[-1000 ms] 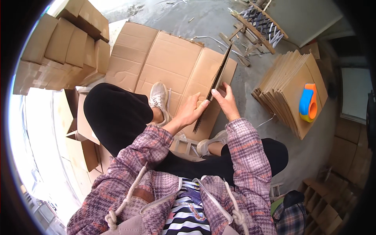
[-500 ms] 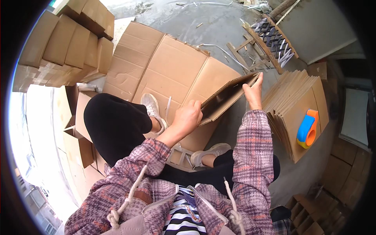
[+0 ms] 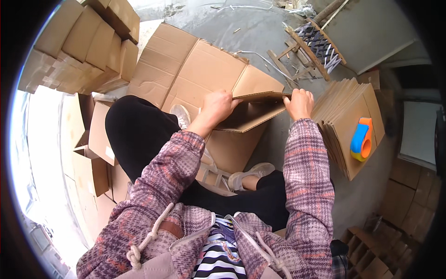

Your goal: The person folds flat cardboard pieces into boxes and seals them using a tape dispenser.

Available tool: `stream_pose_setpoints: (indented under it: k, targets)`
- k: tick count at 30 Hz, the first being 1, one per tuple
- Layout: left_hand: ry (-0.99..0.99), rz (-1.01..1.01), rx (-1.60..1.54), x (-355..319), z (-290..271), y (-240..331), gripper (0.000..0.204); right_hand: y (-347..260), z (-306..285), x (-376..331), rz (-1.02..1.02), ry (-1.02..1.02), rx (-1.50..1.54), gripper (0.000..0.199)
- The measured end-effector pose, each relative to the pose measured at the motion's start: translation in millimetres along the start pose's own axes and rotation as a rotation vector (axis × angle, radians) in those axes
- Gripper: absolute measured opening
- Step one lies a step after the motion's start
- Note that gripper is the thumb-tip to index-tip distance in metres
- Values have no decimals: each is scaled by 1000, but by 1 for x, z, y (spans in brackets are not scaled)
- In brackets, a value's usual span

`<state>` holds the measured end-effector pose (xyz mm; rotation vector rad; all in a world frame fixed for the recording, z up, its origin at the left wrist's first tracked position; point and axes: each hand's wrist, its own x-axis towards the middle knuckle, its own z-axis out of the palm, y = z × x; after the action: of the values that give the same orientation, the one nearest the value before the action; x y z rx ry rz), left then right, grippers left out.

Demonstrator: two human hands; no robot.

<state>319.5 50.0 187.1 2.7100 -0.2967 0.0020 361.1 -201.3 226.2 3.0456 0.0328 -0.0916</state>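
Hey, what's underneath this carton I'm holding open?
Around the carton, I see a flattened cardboard sheet and grey floor lower down. The patch straight beneath is covered by the carton, so I can't tell what's there.

From the wearer's head, a fisheye looks down past the plaid jacket (image 3: pixel 191 224) at the nearby left hand (image 3: pixel 217 109) and right hand (image 3: pixel 300 104), reaching beyond the cardboard sheet (image 3: pixel 204 65) at its far edge.

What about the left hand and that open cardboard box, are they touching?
Touching: the head view shows the left hand gripping the open cardboard box by its edge.
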Motion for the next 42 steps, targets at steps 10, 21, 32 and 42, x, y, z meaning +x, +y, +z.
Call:
stream_pose_setpoints:
  k: [10,21,32,42]
  targets:
    - [4,198,26,56,10,16,40,-34,31,-14,-30,-10,106,32]
    - [431,-344,-441,-49,0,-82,49,-42,38,0,-102,-208,148,58]
    - [400,-175,-477,-49,16,-61,60,-66,43,-6,-42,-190,131,59]
    - [-471,99,684,17,-1,-30,29,-86,35,-10,-9,-329,-25,75]
